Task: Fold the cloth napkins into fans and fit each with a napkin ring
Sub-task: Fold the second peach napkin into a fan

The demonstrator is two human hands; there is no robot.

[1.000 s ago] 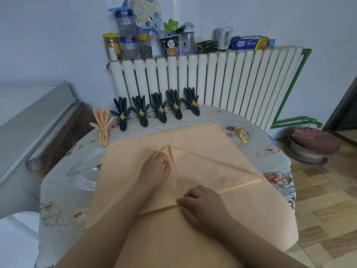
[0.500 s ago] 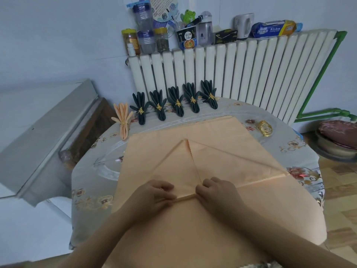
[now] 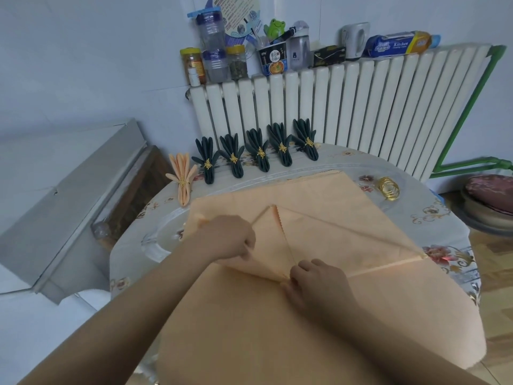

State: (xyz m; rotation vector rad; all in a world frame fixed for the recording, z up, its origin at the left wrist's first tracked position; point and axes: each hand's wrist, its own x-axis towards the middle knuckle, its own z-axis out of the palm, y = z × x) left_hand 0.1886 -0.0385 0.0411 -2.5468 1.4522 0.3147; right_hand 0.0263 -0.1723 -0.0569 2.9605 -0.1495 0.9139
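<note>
Right hand (image 3: pixel 316 284): fingers are curled and pressed on the near end of the centre seam of the peach napkin (image 3: pixel 319 323), where the two folded flaps meet. The cloth appears to be pinned rather than lifted; whether an edge is pinched cannot be told.
Left hand (image 3: pixel 227 237): the left flap (image 3: pixel 266 245) is held by its outer fold between curled fingers and thumb, and its near edge is raised off the layer beneath.
Peach napkin: it is spread over the near half of the table (image 3: pixel 433 218), with its near portion hanging over the table edge toward the person. Two corners are folded in, so that a point is formed toward the far side.
Step in hand: judged to be preliminary folding of the second peach napkin; no pleats are formed yet and no ring is fitted.
Next move: the left flap is probably to be laid flat or refolded and creased along the seam while the right hand keeps the centre fixed. Alignment of the zigzag edges is required.
Spare rings (image 3: pixel 389 188): a small stack of gold rings is placed to the right of the napkin, well apart from both hands.
Finished peach fan (image 3: pixel 183 179): it is laid at the far left, ring fitted.
Finished dark fans (image 3: pixel 258 154): five are ranged in a row along the far edge, each with a gold ring.
Radiator (image 3: pixel 347 107): it is located behind the table, with jars and packets on top.
</note>
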